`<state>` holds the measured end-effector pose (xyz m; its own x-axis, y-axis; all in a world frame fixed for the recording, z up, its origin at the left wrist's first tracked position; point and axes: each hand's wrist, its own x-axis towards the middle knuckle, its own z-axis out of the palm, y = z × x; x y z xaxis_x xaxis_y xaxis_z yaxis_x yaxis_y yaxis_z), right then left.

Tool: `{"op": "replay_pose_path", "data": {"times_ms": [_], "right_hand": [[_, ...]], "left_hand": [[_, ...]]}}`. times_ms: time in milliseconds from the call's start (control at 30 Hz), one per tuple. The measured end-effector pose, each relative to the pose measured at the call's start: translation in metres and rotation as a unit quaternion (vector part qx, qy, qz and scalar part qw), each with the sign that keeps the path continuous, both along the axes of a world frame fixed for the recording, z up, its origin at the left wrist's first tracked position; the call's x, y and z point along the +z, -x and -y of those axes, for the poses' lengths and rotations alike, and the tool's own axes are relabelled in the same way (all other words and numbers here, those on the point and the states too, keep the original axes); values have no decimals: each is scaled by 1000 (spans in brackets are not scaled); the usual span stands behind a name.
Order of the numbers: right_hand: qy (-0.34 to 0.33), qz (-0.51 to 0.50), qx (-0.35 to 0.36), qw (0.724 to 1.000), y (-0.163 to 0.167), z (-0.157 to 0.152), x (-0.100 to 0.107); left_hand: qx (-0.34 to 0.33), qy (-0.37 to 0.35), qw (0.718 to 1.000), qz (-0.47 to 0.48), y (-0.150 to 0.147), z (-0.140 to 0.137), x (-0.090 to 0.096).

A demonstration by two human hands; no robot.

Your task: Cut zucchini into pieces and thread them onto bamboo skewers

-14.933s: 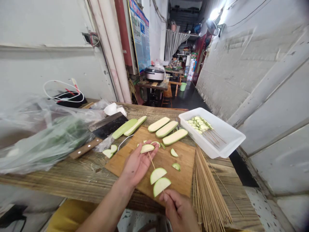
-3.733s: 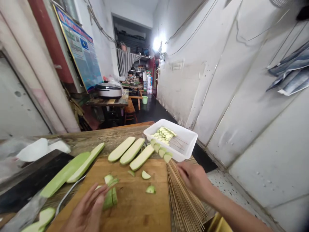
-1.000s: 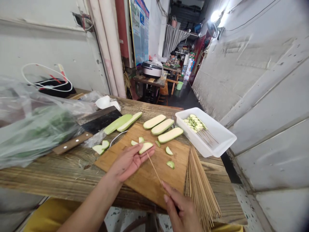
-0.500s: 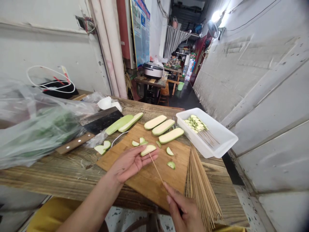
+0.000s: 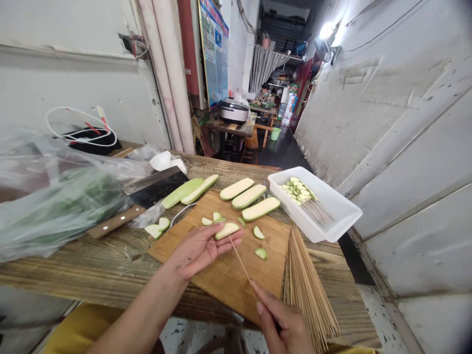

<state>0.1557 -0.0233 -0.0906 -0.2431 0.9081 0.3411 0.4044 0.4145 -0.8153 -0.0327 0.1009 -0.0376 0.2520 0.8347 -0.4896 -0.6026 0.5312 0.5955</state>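
My left hand [image 5: 206, 248], palm up over the cutting board [image 5: 221, 282], holds a pale zucchini slice [image 5: 227, 230] between thumb and fingers. My right hand [image 5: 282, 319] is closed around the lower part of a thin bamboo skewer [image 5: 241, 263]. The skewer's upper end meets the near edge of the slice; I cannot tell how deep it goes. Several small zucchini pieces [image 5: 258, 232] lie about the board. Halved zucchini [image 5: 261, 208] rest cut side up along its far edge. Right of the board lies a large bundle of skewers [image 5: 308, 290].
A white plastic tub [image 5: 342, 219] at the right holds skewered zucchini slices [image 5: 298, 191]. On the left lie a cleaver [image 5: 158, 189] with a wooden handle, more zucchini halves [image 5: 182, 192] and a plastic bag of greens [image 5: 73, 201]. A person [image 5: 264, 93] sits far back.
The view has shifted very slightly. Both hands, the zucchini slice and the skewer keep nearly the same pose.
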Motion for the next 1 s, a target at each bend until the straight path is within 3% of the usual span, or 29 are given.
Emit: {"op": "replay_pose_path", "data": {"times_ms": [467,667,833,1000], "right_hand": [[6,1,-10,1000,0,1,3],[29,-32,-75,996,11,3,5],[56,14,-56,997,11,-3,5],[49,-10,-67,996,13,-12,5]], "left_hand": [[-26,-28,999,0,0,1,-2],[-51,-42,998,12,-3,1,-5],[-36,-70,997,-12,-7,-1,-5],[-32,-95,993,-57,-10,-7,-8]]}}
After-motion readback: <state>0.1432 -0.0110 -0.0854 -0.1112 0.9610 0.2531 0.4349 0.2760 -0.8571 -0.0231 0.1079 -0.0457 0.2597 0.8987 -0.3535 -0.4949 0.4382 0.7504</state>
